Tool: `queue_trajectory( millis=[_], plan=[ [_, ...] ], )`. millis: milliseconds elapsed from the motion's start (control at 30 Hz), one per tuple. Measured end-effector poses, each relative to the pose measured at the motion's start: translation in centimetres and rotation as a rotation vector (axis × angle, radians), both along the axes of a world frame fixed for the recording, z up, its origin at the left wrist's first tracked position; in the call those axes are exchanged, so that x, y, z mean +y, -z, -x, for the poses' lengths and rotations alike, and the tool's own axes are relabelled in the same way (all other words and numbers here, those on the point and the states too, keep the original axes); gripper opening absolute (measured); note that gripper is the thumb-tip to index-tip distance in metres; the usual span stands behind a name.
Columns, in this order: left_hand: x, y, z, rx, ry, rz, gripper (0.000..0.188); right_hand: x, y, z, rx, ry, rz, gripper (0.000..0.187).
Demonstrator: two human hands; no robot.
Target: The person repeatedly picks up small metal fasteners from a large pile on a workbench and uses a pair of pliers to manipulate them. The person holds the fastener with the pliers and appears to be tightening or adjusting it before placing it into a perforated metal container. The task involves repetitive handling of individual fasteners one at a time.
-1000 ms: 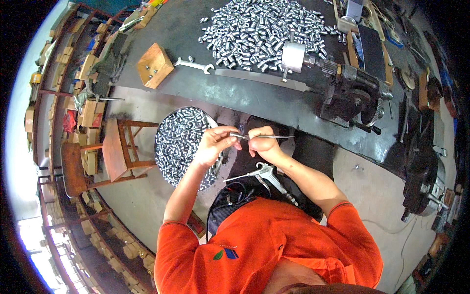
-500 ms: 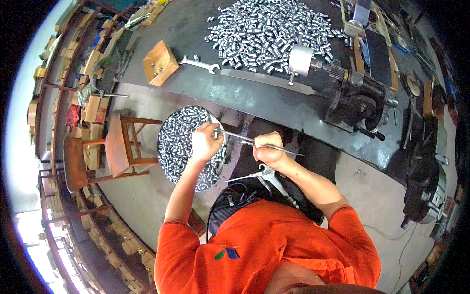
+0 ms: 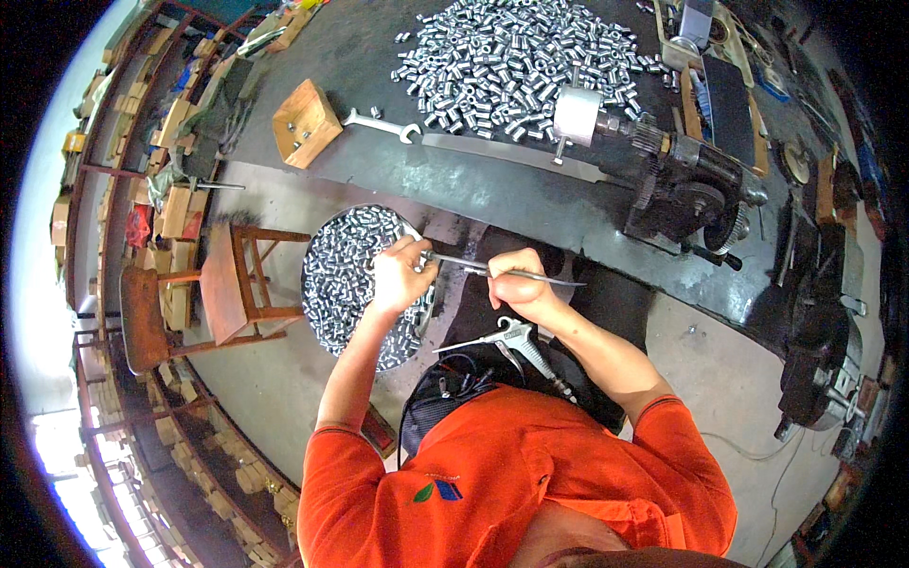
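My left hand [image 3: 401,275] is closed at the right side of a round tub [image 3: 417,232] full of small shiny metal sleeves [image 3: 346,275]. Its fingers pinch near the left end of a long thin metal tool; any small part in them is too covered to make out. My right hand [image 3: 519,282] is wrapped round that thin tool [image 3: 565,281], whose dark, slightly curved end sticks out to the right. The tool's exact kind does not show. A silver air blow gun [image 3: 516,338] lies across my lap, below the right hand and touched by neither hand.
On the dark bench [image 3: 454,180] ahead lie a heap of metal sleeves [image 3: 521,66], an open-end spanner [image 3: 379,124] and a wooden box [image 3: 308,123] with a few sleeves. A geared machine [image 3: 696,194] stands at its right. Left are a wooden chair [image 3: 227,293] and shelves [image 3: 99,237].
The tool's right end has swung slightly upward, and my right hand has turned a little with it. My left hand stays beside the tub. The whole view has shifted slightly.
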State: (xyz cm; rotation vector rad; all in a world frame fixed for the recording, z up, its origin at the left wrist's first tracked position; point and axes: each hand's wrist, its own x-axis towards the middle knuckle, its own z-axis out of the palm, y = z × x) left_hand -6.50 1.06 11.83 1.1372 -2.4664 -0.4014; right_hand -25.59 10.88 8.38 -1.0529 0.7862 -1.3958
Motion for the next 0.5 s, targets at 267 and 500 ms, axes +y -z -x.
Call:
queue_trajectory(
  millis=[267,500],
  plan=[
    [1.5,-0.8,1.9,0.057,0.074,-0.130,0.023,-0.3,-0.5,0.2,0.451,0.142,0.509,0.037],
    [-4.5,-3.4,0.3,-0.027,0.050,0.118,0.015,0.4,-1.3,0.5,0.471,0.304,0.689,0.036]
  ],
)
